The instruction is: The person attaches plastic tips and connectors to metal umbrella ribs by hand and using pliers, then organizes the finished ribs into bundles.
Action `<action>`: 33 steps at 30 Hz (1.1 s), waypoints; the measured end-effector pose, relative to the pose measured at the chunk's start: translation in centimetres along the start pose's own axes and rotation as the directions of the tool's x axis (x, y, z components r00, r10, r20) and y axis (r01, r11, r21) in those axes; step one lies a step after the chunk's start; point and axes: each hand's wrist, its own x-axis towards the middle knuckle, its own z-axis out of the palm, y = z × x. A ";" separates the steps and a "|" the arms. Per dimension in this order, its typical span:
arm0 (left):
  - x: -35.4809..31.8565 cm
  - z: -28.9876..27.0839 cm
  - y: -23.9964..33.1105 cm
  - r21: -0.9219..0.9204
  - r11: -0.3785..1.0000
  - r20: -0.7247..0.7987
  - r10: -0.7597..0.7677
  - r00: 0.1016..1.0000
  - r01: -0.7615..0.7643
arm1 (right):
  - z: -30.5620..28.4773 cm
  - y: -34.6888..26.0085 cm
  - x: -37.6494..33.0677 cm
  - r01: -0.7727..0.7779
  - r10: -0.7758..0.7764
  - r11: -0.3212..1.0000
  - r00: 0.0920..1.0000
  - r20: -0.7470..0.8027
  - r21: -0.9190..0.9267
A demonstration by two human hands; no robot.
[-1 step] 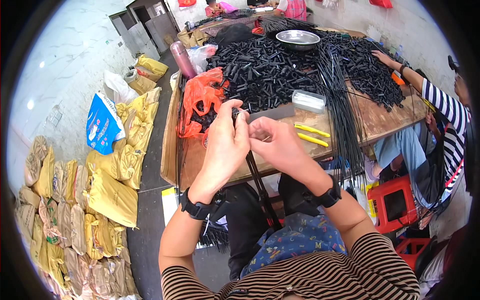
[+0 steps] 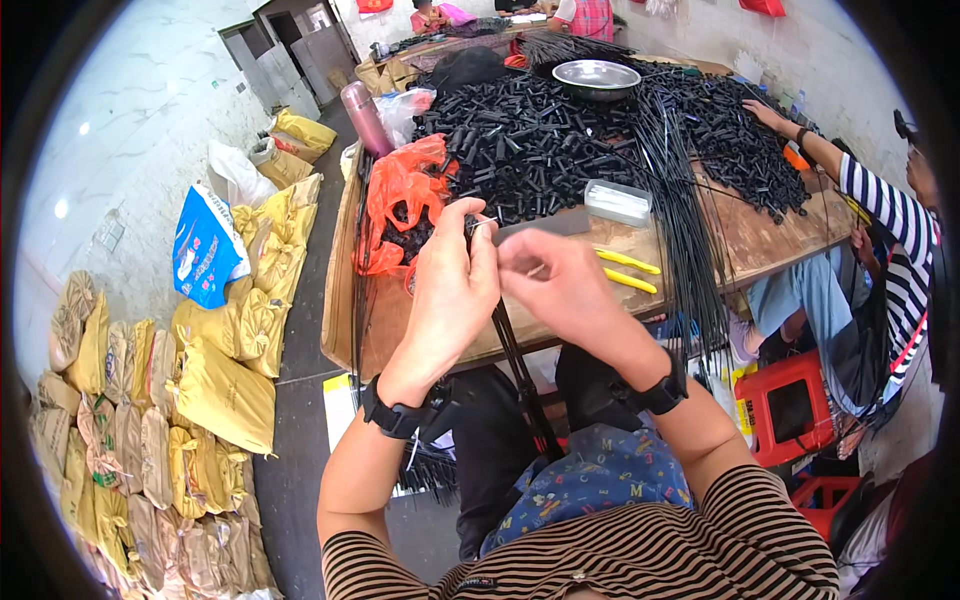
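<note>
Pinching 1 pale strand (image 2: 482, 223) w/ L hand (image 2: 452, 285), at its 12 o'clk. Curled R hand (image 2: 562, 283), blurred; can't tell grip. On tabletop (image 2: 770, 245), from hands: 2 yellow handles (image 2: 628, 284), 3 o'clk; 1 clear box (image 2: 617, 204), 2 o'clk.

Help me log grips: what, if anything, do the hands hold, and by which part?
The left hand holds long black strands near their upper ends. Whether the right hand holds anything cannot be told; its fingers are blurred.
</note>
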 end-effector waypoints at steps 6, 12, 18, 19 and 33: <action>-0.1 0.1 0.2 0.063 0.998 -0.023 0.028 0.999 -0.027 | -1.4 -3.3 1.5 0.355 -0.400 0.862 0.915 -0.057 -0.362; -0.1 0.9 0.9 0.167 0.983 -0.035 -0.067 0.997 0.072 | -3.0 -3.8 2.8 0.479 -0.479 0.611 0.858 0.187 -0.630; 0.2 1.7 0.9 -0.249 0.956 -0.028 -0.166 0.986 0.154 | -4.7 -4.3 4.9 0.297 -0.182 0.842 0.942 0.282 -0.449; 0.1 1.8 -0.4 -0.418 0.894 0.025 -0.164 0.986 0.159 | -5.1 -4.1 4.9 0.070 0.011 0.966 0.951 0.310 -0.248; -0.1 0.3 -1.1 -0.869 0.321 0.309 -0.238 0.921 0.375 | -10.4 12.9 0.4 0.199 0.129 0.465 0.949 0.288 -0.863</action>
